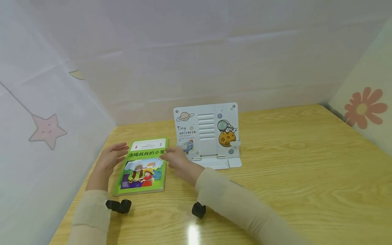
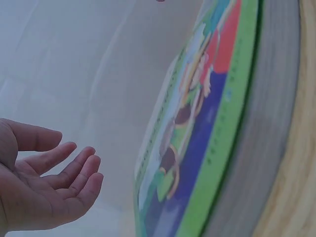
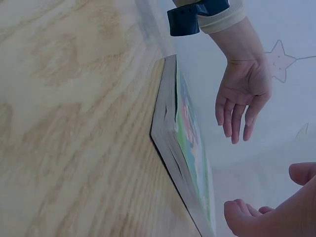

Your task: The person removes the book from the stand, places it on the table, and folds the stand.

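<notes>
A green picture book [image 1: 141, 170], with Chinese characters and two cartoon figures on its cover, lies closed and flat on the wooden table. Beside its left edge is my left hand [image 1: 111, 159], fingers spread and loosely bent, holding nothing. My right hand [image 1: 177, 161] hovers at the book's upper right edge with loosely bent fingers. In the right wrist view, a small gap shows between that right hand [image 3: 271, 210] and the book [image 3: 190, 133]. The left wrist view shows my left hand [image 2: 54, 177] apart from the book [image 2: 197, 128], palm partly visible.
Just right of the book stands a white bookstand [image 1: 206, 131] printed with planets and an astronaut, a wire support [image 1: 210, 160] at its front. The wooden table [image 1: 294, 163] stretches to the right. Pale printed cloth [image 1: 202, 71] hangs behind and at both sides.
</notes>
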`<state>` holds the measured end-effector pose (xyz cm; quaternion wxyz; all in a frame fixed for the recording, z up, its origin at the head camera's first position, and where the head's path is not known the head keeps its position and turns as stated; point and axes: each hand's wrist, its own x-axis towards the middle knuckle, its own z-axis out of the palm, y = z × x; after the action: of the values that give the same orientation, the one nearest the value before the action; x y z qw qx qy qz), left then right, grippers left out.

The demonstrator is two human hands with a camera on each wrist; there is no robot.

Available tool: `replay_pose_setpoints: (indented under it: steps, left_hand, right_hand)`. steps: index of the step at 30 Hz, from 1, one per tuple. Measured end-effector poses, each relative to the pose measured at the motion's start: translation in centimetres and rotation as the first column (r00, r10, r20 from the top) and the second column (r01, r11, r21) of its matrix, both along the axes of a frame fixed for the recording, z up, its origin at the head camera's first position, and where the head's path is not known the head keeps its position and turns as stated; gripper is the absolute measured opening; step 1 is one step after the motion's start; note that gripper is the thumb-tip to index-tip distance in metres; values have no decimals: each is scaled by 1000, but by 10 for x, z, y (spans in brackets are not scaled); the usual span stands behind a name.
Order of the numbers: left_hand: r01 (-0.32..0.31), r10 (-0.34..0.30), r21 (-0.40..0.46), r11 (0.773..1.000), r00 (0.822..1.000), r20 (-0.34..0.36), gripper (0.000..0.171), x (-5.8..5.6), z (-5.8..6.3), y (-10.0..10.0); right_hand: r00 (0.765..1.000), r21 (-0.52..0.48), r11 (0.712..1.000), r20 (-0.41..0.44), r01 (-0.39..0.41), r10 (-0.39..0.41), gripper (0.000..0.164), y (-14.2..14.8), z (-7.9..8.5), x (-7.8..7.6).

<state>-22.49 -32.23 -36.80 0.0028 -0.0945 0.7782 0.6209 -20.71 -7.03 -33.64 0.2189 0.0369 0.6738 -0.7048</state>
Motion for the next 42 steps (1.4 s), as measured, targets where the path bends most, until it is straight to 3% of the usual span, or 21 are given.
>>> replay_pose_setpoints:
  steps: [4,7,8,26,33,42]
  left_hand:
    - [37,-37,-7,999,999,-7,57,7,20,17]
    - [79,-80,-35,996,997,-5,53,18,45,37]
    - [88,-88,-37,995,996,-11,52,17,46,39]
    - [143,-138,40,989,985,-104,47,7,63,85]
    - [146,-133,103,984,983,-124,44,4,64,103]
    - [151,-130,140,979,980,-149,41,3,61,123]
  right_hand:
    - [998,-4,1000,-53,-30,29,44,11,9,-1]
    - [996,-16,999,-88,-35,34,40,21,14,-4]
    - [995,-17,999,-97,-39,37,40,24,15,-5]
    - [952,67,992,-281,-108,122,38,99,42,-24]
    - [922,117,987,-361,-106,142,39,127,47,-30]
    - [911,161,986,-399,-44,106,40,162,48,-33]
